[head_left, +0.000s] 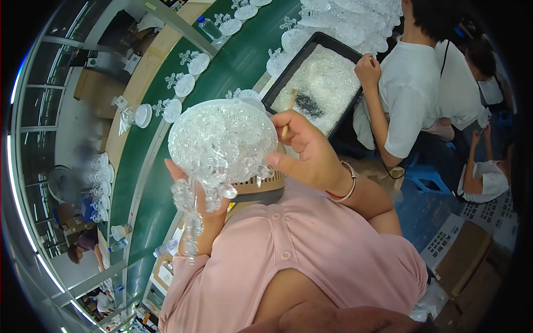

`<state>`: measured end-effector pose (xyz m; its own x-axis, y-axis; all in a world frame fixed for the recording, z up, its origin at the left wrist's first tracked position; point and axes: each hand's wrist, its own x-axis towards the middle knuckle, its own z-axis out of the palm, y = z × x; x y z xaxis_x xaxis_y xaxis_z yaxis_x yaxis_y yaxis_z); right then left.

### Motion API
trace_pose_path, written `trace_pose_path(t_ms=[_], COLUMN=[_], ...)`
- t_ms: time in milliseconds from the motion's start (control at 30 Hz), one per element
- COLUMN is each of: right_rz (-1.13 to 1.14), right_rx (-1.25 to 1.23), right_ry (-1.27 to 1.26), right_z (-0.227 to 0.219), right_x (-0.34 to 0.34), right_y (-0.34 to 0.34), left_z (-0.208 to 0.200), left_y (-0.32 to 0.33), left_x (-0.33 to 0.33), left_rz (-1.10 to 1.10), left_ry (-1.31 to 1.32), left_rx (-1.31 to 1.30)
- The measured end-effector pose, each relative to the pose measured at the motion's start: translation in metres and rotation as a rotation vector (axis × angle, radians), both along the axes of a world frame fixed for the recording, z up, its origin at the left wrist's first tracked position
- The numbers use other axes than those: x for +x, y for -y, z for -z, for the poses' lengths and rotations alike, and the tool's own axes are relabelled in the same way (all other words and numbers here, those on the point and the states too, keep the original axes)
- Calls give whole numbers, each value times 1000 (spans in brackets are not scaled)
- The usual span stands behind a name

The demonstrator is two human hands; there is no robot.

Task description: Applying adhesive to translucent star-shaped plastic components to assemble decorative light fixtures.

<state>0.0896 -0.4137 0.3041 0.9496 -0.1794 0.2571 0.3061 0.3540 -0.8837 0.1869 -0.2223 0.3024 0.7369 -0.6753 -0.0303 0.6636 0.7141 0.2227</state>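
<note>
Pink buttoned cloth shirt [333, 238] is nearest, right of a long green belt [241, 64] with bare room between its edges. Blue floor [413, 213] lies farther right of it. By that belt's right edge: a black rectangular tray [291, 67] of shiny clear bits [327, 72]; a round clear plastic piece [222, 133], grasped by the left hand [215, 217]; a thin tan stick [292, 99], pinched by the right hand [311, 155].

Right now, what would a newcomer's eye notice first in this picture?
Probably the glittering clear round piece held up near the centre, the left hand below it. The right hand, by its right edge, holds a thin stick. Beyond, the black tray of sparkling granules stands out, left of a person in white.
</note>
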Motion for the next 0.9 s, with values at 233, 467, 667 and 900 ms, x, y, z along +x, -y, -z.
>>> trace_pose_path(t_ms=[233,467,667,900], right_rz=[-67,-99,-131,-166], right_rx=[125,251,295,304], right_ry=[-93,-124,-68,-67], right_z=[9,4,4,7], right_x=[10,13,13,17], right_y=[-5,-3,-2,-1], left_z=[-18,-9,3,3], left_y=[2,2,4,12], left_x=[-10,0,7,6], left_rz=[-54,-6,0,-131], left_ry=[-530,-214,176,643], left_rx=[-294,32,423,920])
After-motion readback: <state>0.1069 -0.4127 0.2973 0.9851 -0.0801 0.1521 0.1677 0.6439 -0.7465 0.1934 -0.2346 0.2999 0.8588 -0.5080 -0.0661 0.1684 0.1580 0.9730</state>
